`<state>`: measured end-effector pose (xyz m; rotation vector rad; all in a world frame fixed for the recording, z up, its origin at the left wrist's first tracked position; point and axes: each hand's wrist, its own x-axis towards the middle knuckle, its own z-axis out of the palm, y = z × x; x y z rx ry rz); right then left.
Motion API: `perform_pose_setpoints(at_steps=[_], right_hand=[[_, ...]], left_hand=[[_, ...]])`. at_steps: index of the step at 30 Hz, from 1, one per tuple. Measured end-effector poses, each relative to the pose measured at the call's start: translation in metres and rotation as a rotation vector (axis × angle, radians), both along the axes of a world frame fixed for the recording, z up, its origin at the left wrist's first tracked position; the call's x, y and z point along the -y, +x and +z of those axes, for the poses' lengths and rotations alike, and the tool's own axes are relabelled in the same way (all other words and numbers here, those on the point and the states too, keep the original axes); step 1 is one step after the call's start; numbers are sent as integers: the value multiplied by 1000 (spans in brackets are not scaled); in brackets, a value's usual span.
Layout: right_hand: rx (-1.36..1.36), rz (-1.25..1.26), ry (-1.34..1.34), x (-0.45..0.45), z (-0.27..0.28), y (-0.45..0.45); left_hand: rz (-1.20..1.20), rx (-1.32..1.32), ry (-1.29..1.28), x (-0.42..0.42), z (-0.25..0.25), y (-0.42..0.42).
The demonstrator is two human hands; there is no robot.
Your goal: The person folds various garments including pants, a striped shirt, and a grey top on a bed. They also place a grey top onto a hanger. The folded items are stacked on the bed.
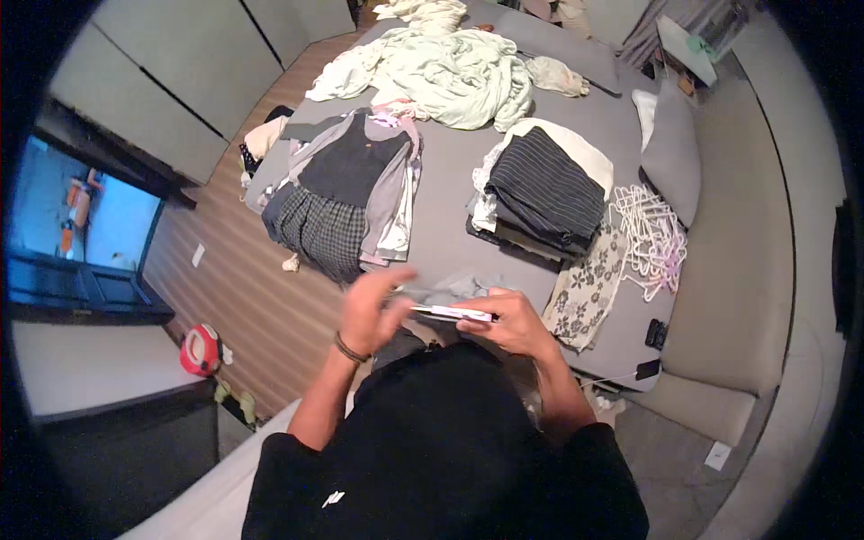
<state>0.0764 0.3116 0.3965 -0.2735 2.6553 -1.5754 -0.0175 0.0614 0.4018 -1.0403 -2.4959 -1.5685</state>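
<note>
My right hand (509, 320) grips the right end of a thin, flat object (452, 312) with a pale edge, possibly a phone, seen nearly edge-on in front of my body. My left hand (374, 307), slightly blurred, is at the object's left end with its fingers apart; whether a fingertip touches it I cannot tell. Just beyond the object, crumpled grey cloth (459, 289) lies at the bed's near edge. Past my left hand is a checked dark garment (317, 226) beside a spread black top (354, 158). A stack topped by a dark pinstriped garment (547, 185) lies beyond my right hand.
The grey bed (445, 182) also holds a pale green bundled cloth (459, 74), white hangers (651, 236), a floral cloth (587, 290) and a grey pillow (671, 152). A red and white object (201, 349) stands on the wooden floor (270, 337) at left, near a lit screen (125, 216).
</note>
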Motion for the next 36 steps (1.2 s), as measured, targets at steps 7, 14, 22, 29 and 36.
perform_pose_setpoints(at_steps=[7, 14, 22, 29, 36], right_hand=[[-119, -62, -35, -3, -2, -5], [-414, -706, 360, 7, -34, 14], [-368, -980, 174, 13, -61, -9], [-286, -1267, -334, -106, -96, 10], [-127, -1182, 56, -105, -58, 29]], left_hand=[[-15, -205, -291, -13, -11, 14], [230, -98, -313, -12, 3, 4], [234, -101, -349, -2, 9, 0], [412, 88, -81, 105, 21, -51], [598, -171, -280, 164, 57, -147]])
